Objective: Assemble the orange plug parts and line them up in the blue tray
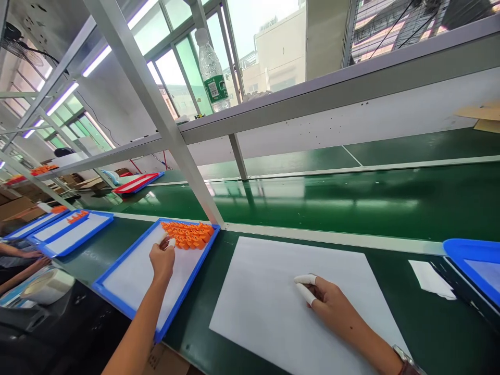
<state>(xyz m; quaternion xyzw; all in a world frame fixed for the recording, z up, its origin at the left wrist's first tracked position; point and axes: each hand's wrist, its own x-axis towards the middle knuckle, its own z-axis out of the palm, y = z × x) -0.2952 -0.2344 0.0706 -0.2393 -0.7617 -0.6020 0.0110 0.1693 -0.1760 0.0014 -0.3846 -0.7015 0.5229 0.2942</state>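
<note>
Outermost, beyond the left hand, a co-worker's hands [38, 263] rest by the bench edge, and a tape roll [49, 286] lies nearer the left forearm. The left hand [162, 259], fingers curled, is over a blue-rimmed tray [187, 284] beside the clustered orange pieces [189, 235], which lie just beyond its fingertips; whether it grips one cannot be told. The right hand [326, 299], white-capped thumb and forefinger drawn nearly together, contents undeterminable, is over a white sheet [269, 291], with a blue tray [464, 247] farther right.
</note>
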